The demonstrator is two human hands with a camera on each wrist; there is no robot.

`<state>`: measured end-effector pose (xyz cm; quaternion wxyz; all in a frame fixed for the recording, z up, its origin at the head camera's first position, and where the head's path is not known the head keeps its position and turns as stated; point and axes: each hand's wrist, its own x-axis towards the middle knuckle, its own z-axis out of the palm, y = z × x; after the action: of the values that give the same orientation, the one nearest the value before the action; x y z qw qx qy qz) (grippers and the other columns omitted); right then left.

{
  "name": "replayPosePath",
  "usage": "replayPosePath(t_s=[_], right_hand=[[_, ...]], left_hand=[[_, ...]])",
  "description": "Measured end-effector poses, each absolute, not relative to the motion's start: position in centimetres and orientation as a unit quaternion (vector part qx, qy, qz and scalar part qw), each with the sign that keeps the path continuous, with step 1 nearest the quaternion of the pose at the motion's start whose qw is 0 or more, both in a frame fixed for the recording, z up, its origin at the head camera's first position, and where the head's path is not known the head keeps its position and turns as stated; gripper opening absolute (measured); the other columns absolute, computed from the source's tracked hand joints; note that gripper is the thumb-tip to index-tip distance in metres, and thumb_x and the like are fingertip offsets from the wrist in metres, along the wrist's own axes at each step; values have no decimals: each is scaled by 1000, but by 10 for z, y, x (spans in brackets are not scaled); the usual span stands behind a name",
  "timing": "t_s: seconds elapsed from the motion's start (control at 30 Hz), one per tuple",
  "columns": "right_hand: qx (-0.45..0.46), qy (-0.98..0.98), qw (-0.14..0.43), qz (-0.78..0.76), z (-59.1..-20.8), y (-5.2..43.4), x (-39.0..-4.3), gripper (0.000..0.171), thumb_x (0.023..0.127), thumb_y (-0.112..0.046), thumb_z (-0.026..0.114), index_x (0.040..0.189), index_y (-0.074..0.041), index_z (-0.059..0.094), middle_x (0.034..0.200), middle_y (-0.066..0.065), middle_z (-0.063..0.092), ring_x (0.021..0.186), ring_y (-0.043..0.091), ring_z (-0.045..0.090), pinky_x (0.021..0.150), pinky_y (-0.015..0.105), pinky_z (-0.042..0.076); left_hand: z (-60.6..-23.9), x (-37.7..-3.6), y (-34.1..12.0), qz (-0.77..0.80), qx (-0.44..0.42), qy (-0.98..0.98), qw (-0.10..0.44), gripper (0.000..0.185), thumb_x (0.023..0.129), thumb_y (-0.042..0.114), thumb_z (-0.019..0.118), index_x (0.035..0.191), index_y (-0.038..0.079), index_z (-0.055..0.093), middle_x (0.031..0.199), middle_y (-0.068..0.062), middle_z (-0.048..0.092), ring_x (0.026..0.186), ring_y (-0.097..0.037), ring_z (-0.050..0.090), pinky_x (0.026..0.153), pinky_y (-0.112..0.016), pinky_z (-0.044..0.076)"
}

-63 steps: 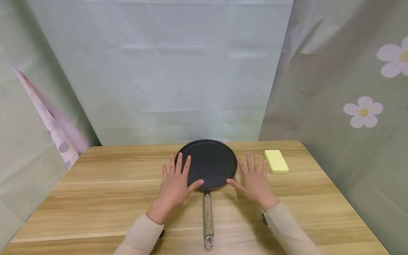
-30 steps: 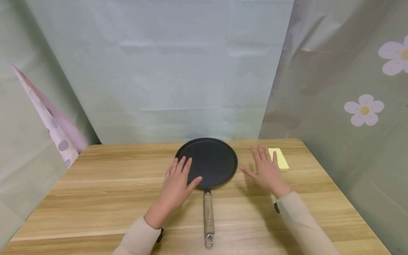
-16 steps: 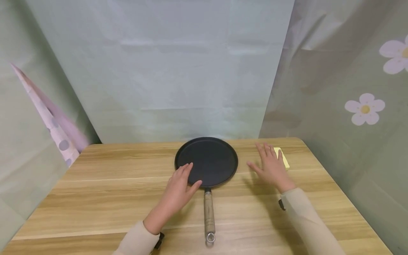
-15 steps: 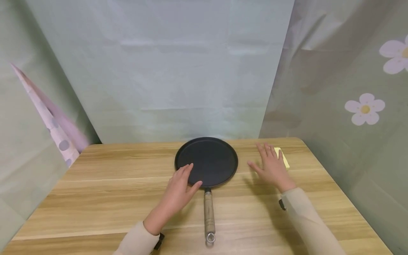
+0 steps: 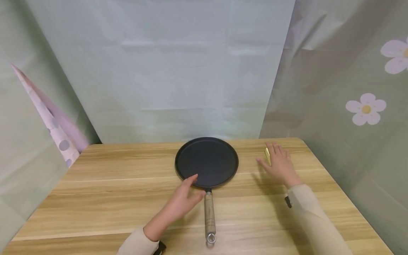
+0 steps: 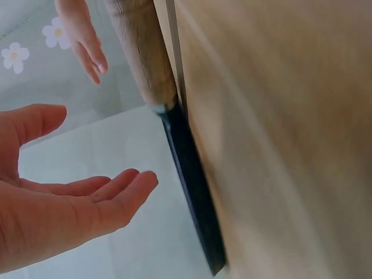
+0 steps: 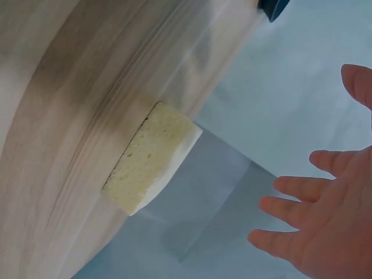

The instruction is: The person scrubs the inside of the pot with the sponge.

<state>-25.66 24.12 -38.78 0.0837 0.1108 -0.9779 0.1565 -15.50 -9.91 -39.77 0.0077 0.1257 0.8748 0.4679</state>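
A round black flat pan [image 5: 207, 161] lies on the wooden table, its wooden handle [image 5: 209, 214] with a metal ring pointing toward me. My left hand [image 5: 180, 203] hovers left of the handle's top end, thumb and fingers apart. In the left wrist view a gap shows between that hand [image 6: 64, 197] and the handle [image 6: 142, 52]. Over the yellow sponge [image 5: 267, 156] is my right hand [image 5: 281, 166], covering most of it in the head view. The right wrist view shows the sponge [image 7: 154, 157] flat on the table, apart from the spread fingers of the right hand [image 7: 325, 215].
The wooden table [image 5: 111, 198] has its far edge close to a pale hanging sheet [image 5: 175, 78]. A sheet with flowers [image 5: 366, 109] hangs at the right. On the left, a fold with grey dots [image 5: 63, 145] shows in the covering.
My right hand has moved right, from beside the pan to over the sponge. The left hand has drawn back from the pan's edge toward the handle. Pan and sponge have stayed put.
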Motion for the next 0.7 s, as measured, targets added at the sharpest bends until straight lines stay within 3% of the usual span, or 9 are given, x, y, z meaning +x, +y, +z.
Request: replayPosePath(t_s=[0.33, 0.7], right_hand=[[106, -978, 66, 168, -393, 253, -264, 81, 97, -47, 48, 151, 2, 12, 151, 35, 14, 138, 52, 13, 109, 68, 5], [97, -976, 49, 189, -396, 264, -270, 81, 98, -46, 47, 149, 8, 16, 149, 37, 16, 135, 55, 16, 109, 66, 12]], left_hand=[[-406, -151, -95, 552, 115, 822, 82, 63, 85, 10, 67, 136, -13, 39, 123, -28, 54, 113, -44, 53, 90, -47, 51], [-413, -146, -87, 623, 70, 767, 138, 65, 83, -2, 59, 139, -17, 29, 127, -32, 47, 104, -33, 58, 78, -37, 56]])
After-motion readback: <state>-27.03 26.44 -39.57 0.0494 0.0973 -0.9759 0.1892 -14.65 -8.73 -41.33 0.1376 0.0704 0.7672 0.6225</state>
